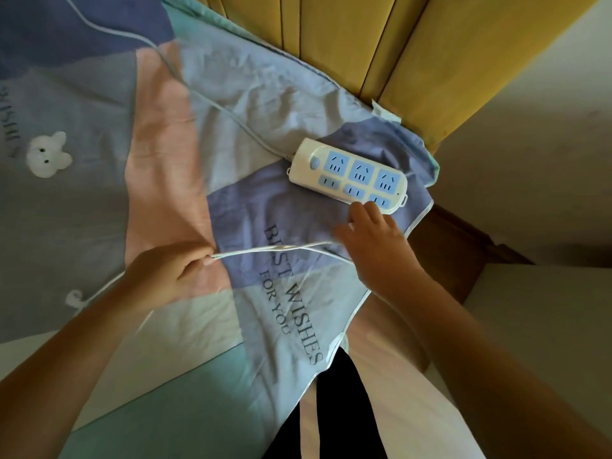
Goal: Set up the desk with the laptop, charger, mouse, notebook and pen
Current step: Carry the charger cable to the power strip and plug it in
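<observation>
A: Risks from here?

B: Thin white charger cable (271, 249) stretched taut, mid-frame, between both hands. Left hand (165, 270), lower left of centre: fingers pressed together, pinching cable end at thumb/index. Right hand (374, 240), right of centre: fingers curled over other end, palm down; exact grip hidden, can't tell if plug inside. Cable looks looped/crossed near middle. Pulling harder prob. tightens into a knot.

A: Anything else?

B: Power strip (347, 175), upper right of centre, lying loose on soft bedsheet (99, 210) near corner by yellow headboard (381, 44). Right fingertips just beside its lower edge. Pushing a plug in one-handed could shove strip along fabric or off the edge. Sockets all empty as far as visible. Strip's own white cord (198, 94) running off to upper left; a snag w/ charger cable possible. Small white piece (74, 298) at far left on same cable, maybe a plug/adapter; too blurred to say.

A: Writing, brands?

B: Sheet print, centre-bottom, reads sideways: "BEST WISHES FOR YOU". Same lettering partly cut at left edge. White cartoon bear (48, 155) print, left. No brand legible on strip. Laptop, mouse, notebook, pen: none in view.
</observation>
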